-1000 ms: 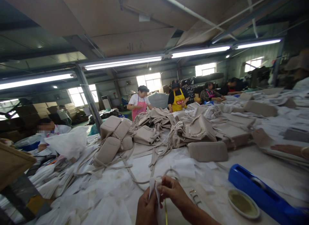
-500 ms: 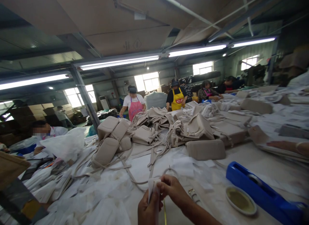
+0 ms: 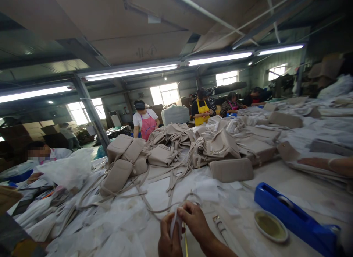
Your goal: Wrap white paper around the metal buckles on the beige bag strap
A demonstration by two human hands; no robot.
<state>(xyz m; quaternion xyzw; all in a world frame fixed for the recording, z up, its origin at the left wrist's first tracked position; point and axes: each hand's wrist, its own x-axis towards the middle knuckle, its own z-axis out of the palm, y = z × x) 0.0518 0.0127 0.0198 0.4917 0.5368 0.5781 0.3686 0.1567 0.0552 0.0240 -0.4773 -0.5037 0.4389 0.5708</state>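
Note:
In the head view, my left hand (image 3: 168, 238) is closed round a narrow white paper-like strip (image 3: 175, 224), which stands upright. My right hand (image 3: 196, 221) pinches the upper edge of the same strip with thumb and fingertips. Whether anything is wrapped inside the strip is hidden by my fingers. A thin yellow strip (image 3: 186, 246) hangs below my hands. Just beyond them, a beige strap (image 3: 165, 210) curves over the white-covered table. A strap with a metal buckle (image 3: 219, 224) lies to the right of my right hand.
A blue tape dispenser (image 3: 292, 216) and a round dish (image 3: 271, 226) sit at the right. Beige bags (image 3: 176, 139) pile up ahead. Crumpled white wrapping (image 3: 110, 227) spreads left. A co-worker's hand (image 3: 314, 162) rests on beige material at far right. Other people work across the table.
My hands have stayed close together on the white strip, which now sits lower and folded in my fingers. The whole view has shifted slightly.

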